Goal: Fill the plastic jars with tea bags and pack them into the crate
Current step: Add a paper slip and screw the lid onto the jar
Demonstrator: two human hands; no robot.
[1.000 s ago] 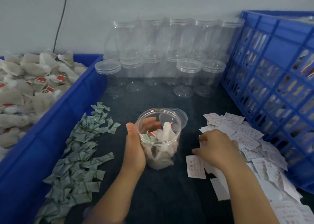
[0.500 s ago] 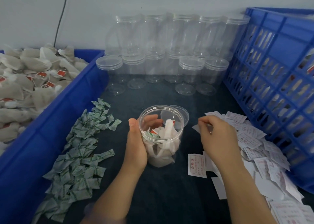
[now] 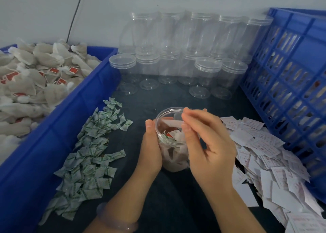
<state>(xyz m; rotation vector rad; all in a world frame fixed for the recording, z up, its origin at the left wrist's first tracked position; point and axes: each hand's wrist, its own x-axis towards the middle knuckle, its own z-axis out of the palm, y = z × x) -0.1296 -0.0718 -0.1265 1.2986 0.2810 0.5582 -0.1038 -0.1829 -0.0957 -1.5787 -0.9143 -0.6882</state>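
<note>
right fingers [image 3: 187, 132] pinching slip [image 3: 172, 123], over jar [image 3: 170, 162]

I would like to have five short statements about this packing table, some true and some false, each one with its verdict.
1. The left hand grips the open jar from the side. True.
2. The jar between the hands is empty. False: tea bags already lie inside it.
3. The right hand holds a paper slip over the jar's mouth. True.
4. The green-and-white sachets lie to the right of the jar. False: they lie to its left, and the pile of paper slips is on the right.
5. The stacked jars by the back wall are full of tea bags. False: they look clear and empty.
</note>
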